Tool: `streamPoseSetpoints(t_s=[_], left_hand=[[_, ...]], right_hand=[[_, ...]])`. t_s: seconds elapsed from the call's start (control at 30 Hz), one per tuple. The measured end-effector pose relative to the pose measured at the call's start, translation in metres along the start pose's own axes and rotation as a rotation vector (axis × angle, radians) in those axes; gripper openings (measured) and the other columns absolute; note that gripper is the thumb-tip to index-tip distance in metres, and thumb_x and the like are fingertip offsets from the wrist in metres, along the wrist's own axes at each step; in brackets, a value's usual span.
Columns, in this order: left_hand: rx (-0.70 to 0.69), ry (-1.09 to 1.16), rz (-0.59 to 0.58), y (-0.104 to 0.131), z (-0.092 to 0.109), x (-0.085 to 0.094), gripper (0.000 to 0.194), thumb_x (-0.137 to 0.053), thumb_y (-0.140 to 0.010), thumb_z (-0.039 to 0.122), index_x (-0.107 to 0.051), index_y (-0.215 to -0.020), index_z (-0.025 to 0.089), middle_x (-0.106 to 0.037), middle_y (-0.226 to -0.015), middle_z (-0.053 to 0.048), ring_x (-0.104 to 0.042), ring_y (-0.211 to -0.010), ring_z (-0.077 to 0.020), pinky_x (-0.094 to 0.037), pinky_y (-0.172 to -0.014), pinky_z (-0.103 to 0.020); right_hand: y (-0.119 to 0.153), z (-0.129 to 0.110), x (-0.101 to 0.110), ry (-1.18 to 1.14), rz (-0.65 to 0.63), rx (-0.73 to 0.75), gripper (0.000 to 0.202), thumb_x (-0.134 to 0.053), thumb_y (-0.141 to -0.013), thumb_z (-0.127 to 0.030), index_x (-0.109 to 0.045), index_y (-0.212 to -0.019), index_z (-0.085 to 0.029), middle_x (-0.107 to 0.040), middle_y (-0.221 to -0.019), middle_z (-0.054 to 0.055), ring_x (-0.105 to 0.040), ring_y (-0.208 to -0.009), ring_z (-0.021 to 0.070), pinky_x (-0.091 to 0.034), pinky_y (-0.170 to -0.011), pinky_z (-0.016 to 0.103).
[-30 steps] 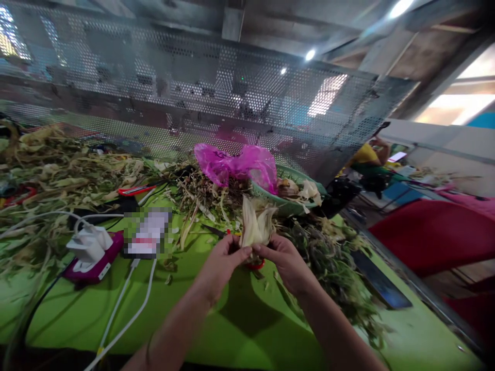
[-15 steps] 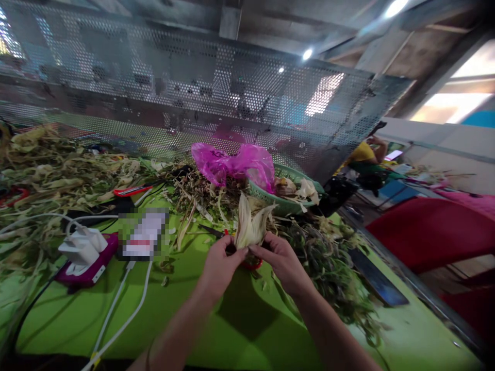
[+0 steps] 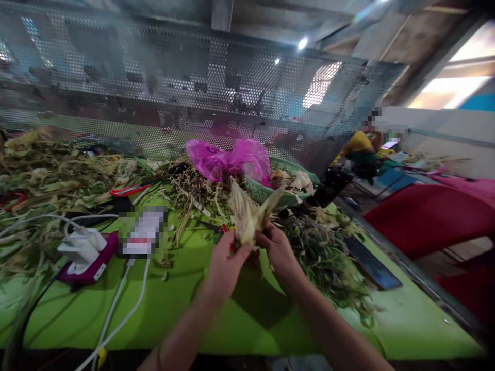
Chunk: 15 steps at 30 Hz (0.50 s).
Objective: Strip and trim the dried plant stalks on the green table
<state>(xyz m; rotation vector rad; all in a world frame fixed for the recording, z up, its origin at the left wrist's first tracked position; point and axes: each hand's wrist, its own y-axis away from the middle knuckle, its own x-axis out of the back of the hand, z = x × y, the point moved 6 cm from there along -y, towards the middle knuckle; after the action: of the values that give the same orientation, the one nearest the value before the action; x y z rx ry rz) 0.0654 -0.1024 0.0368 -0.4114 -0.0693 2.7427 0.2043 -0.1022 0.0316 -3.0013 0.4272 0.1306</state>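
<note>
A pale dried husk (image 3: 244, 216) with two upright flaring parts is pinched at its base between both hands, above the green table (image 3: 185, 309). My left hand (image 3: 228, 263) is closed on its left side, thumb across the base. On the other side my right hand (image 3: 280, 255) grips the lower right part with bent fingers. Behind my left hand lies a pair of scissors (image 3: 211, 225), a dark blade and some red showing; the hands cover the rest. Dried green stalks (image 3: 328, 263) lie in a heap to the right of my right hand.
A green basket (image 3: 259, 191) with dried pieces stands behind the hands, a pink plastic bag (image 3: 232, 157) over its left side. Left are a phone (image 3: 145, 232) with cables, a purple power strip (image 3: 91, 268) and heaped dried leaves (image 3: 58, 180). Another phone (image 3: 373, 263) lies right. A person (image 3: 361, 144) sits beyond.
The husk has risen slightly and tilted, its two parts spread wider apart. My right hand has shifted up along its right part. The view has moved a little.
</note>
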Motion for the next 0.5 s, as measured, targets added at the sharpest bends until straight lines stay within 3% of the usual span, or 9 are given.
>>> streamPoseSetpoints(t_s=[0.07,0.17,0.33,0.5], left_hand=[[0.162,0.265,0.062,-0.005,-0.009,0.006,0.029,-0.07,-0.074,0.032,-0.065,-0.098,0.017,-0.067,-0.09,-0.005,-0.06,-0.083,-0.0166,-0.046,-0.078,-0.03],[0.271,0.495,0.139,-0.01,-0.015,0.013,0.032,-0.078,-0.065,0.032,-0.065,-0.089,0.015,-0.068,-0.081,-0.003,-0.06,-0.071,-0.0117,-0.046,-0.07,-0.024],[0.339,0.607,0.237,-0.011,-0.024,0.013,0.028,-0.079,-0.063,0.027,-0.062,-0.082,0.015,-0.065,-0.07,0.001,-0.058,-0.059,-0.0088,-0.045,-0.061,-0.021],[0.336,0.656,0.328,-0.013,-0.032,0.01,0.021,-0.074,-0.069,0.024,-0.058,-0.08,0.016,-0.062,-0.069,0.002,-0.057,-0.056,-0.0079,-0.045,-0.057,-0.02]], right_hand=[[0.002,0.0,0.0,-0.098,-0.001,-0.049,0.019,-0.072,-0.071,-0.027,-0.064,-0.087,-0.021,-0.066,-0.083,0.0,-0.058,-0.078,0.0171,-0.046,-0.073,0.027],[0.008,-0.001,-0.01,-0.295,-0.059,-0.128,0.016,-0.071,-0.075,-0.03,-0.058,-0.078,-0.022,-0.064,-0.082,0.0,-0.057,-0.071,0.0143,-0.046,-0.066,0.026],[0.015,-0.007,-0.021,-0.443,-0.116,-0.115,0.018,-0.07,-0.076,-0.032,-0.054,-0.073,-0.024,-0.055,-0.072,-0.002,-0.054,-0.073,0.0156,-0.046,-0.073,0.029],[0.02,-0.014,-0.024,-0.364,-0.081,-0.026,0.021,-0.067,-0.079,-0.032,-0.05,-0.07,-0.024,-0.049,-0.063,-0.003,-0.047,-0.065,0.0145,-0.041,-0.068,0.028]])
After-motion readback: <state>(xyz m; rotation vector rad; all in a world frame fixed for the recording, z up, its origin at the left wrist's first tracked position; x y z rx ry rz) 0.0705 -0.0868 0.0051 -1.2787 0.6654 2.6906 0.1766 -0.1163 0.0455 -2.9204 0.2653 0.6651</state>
